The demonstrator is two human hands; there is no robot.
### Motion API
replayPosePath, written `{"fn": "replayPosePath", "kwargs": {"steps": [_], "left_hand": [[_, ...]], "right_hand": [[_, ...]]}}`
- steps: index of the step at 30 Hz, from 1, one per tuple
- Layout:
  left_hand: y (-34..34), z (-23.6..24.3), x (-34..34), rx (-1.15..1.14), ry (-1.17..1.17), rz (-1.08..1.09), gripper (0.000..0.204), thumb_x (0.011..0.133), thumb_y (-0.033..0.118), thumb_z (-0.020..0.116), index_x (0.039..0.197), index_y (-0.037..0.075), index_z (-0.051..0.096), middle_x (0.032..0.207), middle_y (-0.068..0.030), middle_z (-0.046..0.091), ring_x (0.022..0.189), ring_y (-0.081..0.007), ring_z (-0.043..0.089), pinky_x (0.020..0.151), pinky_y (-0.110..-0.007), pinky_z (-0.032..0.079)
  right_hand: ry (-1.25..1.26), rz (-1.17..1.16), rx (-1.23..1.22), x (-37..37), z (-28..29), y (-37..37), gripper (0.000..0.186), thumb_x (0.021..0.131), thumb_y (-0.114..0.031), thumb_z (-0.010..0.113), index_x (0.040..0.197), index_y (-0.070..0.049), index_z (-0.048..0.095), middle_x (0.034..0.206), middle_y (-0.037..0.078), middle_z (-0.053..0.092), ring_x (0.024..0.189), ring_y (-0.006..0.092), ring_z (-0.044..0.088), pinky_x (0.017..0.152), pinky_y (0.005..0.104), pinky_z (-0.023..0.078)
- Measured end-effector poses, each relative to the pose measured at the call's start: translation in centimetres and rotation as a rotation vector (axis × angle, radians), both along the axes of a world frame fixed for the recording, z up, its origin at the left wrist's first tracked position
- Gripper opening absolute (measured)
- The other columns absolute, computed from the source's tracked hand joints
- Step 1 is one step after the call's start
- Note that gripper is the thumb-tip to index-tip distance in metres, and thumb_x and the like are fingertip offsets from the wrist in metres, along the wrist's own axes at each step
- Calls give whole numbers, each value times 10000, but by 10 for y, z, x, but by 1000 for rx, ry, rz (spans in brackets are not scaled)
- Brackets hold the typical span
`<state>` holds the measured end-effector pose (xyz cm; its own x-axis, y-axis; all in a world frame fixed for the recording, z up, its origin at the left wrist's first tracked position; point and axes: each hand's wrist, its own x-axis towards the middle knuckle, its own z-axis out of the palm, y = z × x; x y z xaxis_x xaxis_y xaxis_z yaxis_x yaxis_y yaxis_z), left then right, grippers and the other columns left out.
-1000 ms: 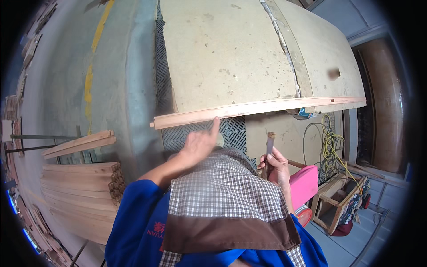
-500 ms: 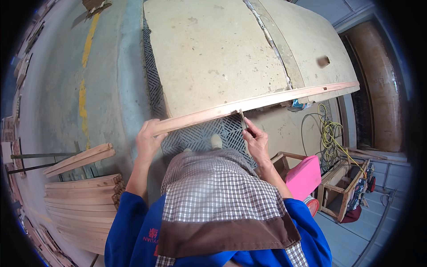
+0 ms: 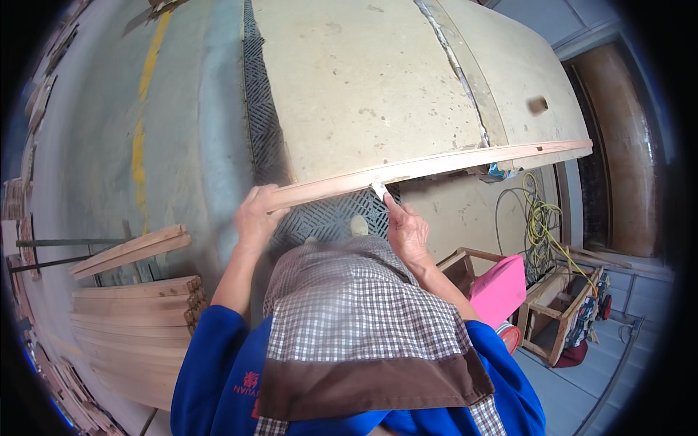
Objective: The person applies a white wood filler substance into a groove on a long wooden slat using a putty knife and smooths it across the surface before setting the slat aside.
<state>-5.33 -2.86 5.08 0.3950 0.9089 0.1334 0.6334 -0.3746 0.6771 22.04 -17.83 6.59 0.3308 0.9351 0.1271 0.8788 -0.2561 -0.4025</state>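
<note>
A long pale wooden strip (image 3: 443,161) lies along the near edge of the worn board worktop (image 3: 356,87). My left hand (image 3: 255,218) grips the strip at its left end, fingers wrapped over it. My right hand (image 3: 407,235) holds a flat blade tool (image 3: 379,190), whose light-catching tip touches the strip's near edge a little right of its left end. A small dark opening shows in the strip toward its right. A brown object (image 3: 536,105) rests on the worktop's right part.
Stacked lumber (image 3: 131,327) and loose strips (image 3: 131,251) lie at lower left. At right are coiled cables (image 3: 542,221), a wooden frame box (image 3: 552,316) and a pink padded piece (image 3: 498,291). A floor grating (image 3: 334,211) shows below the strip.
My left hand has moved from pointing near the strip to gripping its end. My right hand has raised the tool onto the strip's edge and shifted slightly left.
</note>
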Motion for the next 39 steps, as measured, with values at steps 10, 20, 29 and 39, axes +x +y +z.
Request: {"fn": "replayPosePath", "kwargs": {"steps": [10, 20, 29, 39], "left_hand": [[1, 0, 0, -53, -4, 37, 503, 629, 113, 838, 1092, 79, 642, 1015, -89, 647, 925, -304, 642, 785, -389, 519], [1, 1, -4, -61, -26, 16, 532, 614, 87, 836, 1106, 106, 636, 1003, -82, 651, 930, -313, 641, 782, -398, 524], [3, -2, -10, -68, -40, -44, 503, 661, -8, 767, 1125, 110, 615, 1055, -86, 644, 959, -328, 629, 799, -408, 515], [6, -10, -10, -33, -57, -15, 336, 751, 113, 699, 1081, 140, 643, 1031, -80, 646, 936, -334, 628, 781, -424, 515]], "right_hand": [[-11, 147, -22, -58, 13, 17, 428, 804, 13, 537, 1204, -113, 625, 727, 108, 550, 644, 312, 575, 525, 446, 451], [-39, 347, -58, -102, 7, 27, 536, 745, 26, 558, 1271, -77, 553, 781, 118, 558, 666, 290, 592, 523, 418, 481], [-27, 431, -132, -119, 6, 42, 586, 751, -271, 726, 1258, -28, 557, 777, 77, 595, 698, 244, 620, 546, 398, 450], [-251, 600, -96, -106, 40, 66, 317, 810, -97, 564, 1122, -62, 616, 878, 141, 616, 826, 283, 620, 645, 381, 496]]}}
